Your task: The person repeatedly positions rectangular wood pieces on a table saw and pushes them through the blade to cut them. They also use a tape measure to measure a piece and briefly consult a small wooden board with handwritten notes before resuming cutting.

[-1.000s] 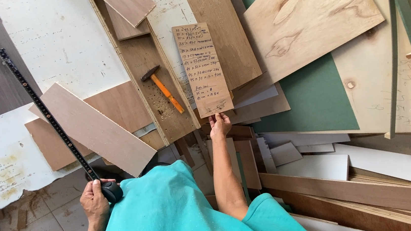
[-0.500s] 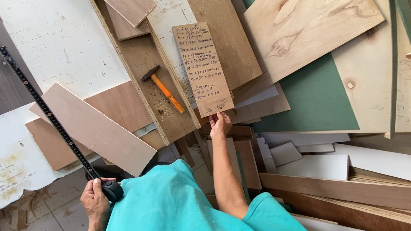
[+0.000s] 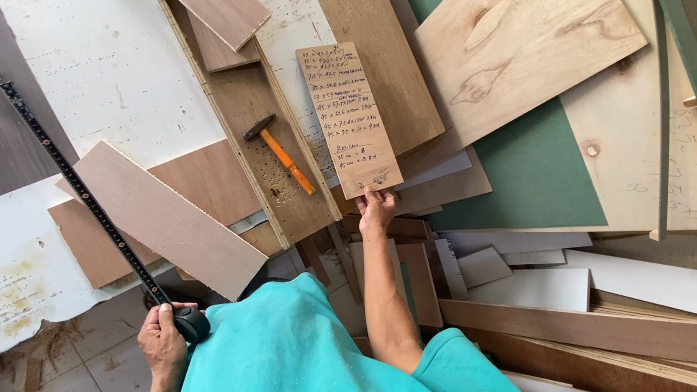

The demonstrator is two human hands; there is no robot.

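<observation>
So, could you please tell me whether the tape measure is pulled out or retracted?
Pulled out: the tape measure's black blade runs from the left hand up across the boards.
</observation>
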